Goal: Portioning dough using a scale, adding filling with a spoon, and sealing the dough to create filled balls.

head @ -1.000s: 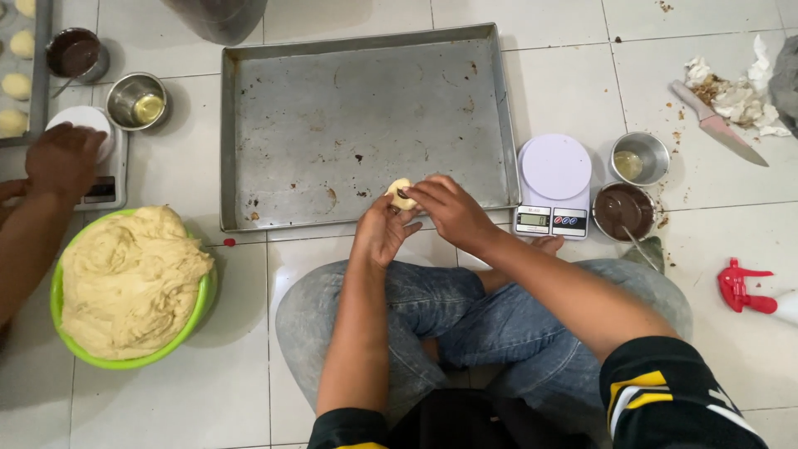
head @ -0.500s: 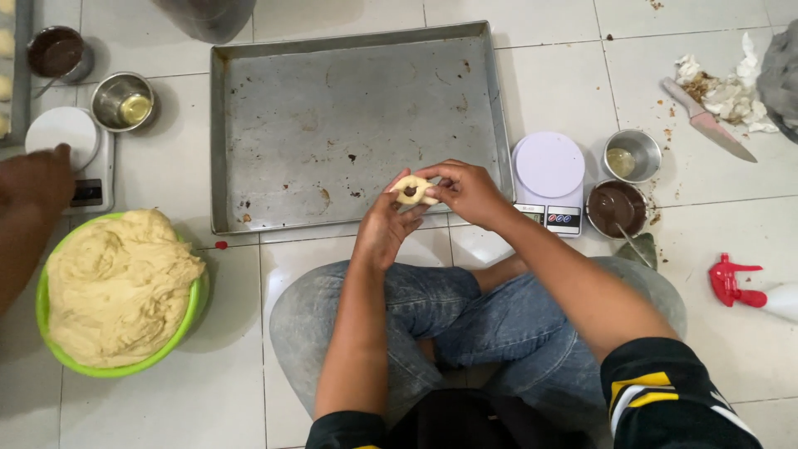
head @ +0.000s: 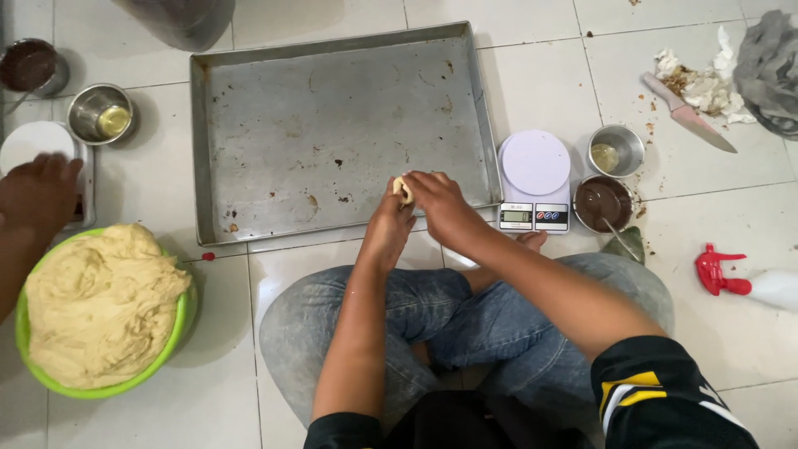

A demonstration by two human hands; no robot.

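Note:
A small piece of pale dough (head: 403,189) is pinched between both my hands over the near edge of a large metal baking tray (head: 332,125). My left hand (head: 389,229) cups it from below and my right hand (head: 442,208) presses on it from the right. I sit cross-legged in jeans on a white tiled floor. A white digital scale (head: 534,179) stands just right of my right hand.
A green bowl (head: 179,328) heaped with dough (head: 96,303) sits at the left, with another person's hand (head: 37,195) above it. Small steel cups (head: 100,112) (head: 615,150), bowls of chocolate (head: 603,204) (head: 29,66), a knife (head: 690,116), a red spray nozzle (head: 716,270) lie around.
My hands have kept working the dough piece, closing it up. The view has shifted slightly. The other person's hand at the left has stayed near the white plate.

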